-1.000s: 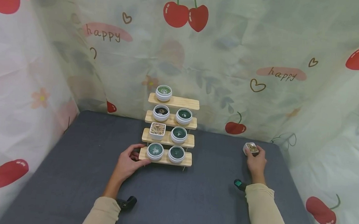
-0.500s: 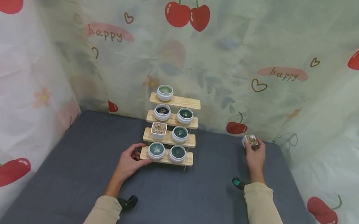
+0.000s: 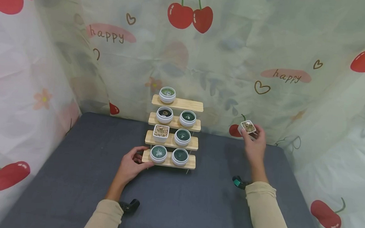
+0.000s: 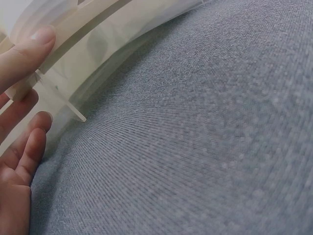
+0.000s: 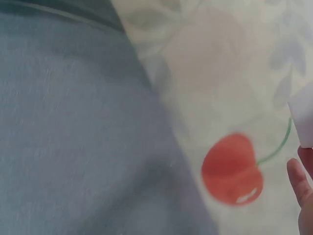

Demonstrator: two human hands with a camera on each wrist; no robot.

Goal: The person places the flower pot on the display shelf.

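Note:
A tiered stand (image 3: 192,162) of pale wooden boards is at the middle of the head view. My left hand (image 3: 130,167) grips the left end of its lowest board. In the left wrist view the thumb (image 4: 34,46) presses the board's edge, with fingers below. Over the table's far right, my right hand (image 3: 256,146) holds a small white square pot (image 3: 248,127) with grainy tan filling, raised off the table. Only a white corner of that pot (image 5: 304,120) shows in the right wrist view. A similar square pot (image 3: 160,134) sits at the left of the second board from the bottom.
Round white pots with green or dark filling stand on the boards, among them one at the top left (image 3: 167,95) and one at the lower right (image 3: 180,156). The top board's right half (image 3: 190,104) is bare. A cherry-print curtain (image 3: 223,53) surrounds the dark table (image 3: 202,206).
My right hand has lifted the square pot off the table's far right and moved it up and leftward. The left hand keeps its grip on the stand.

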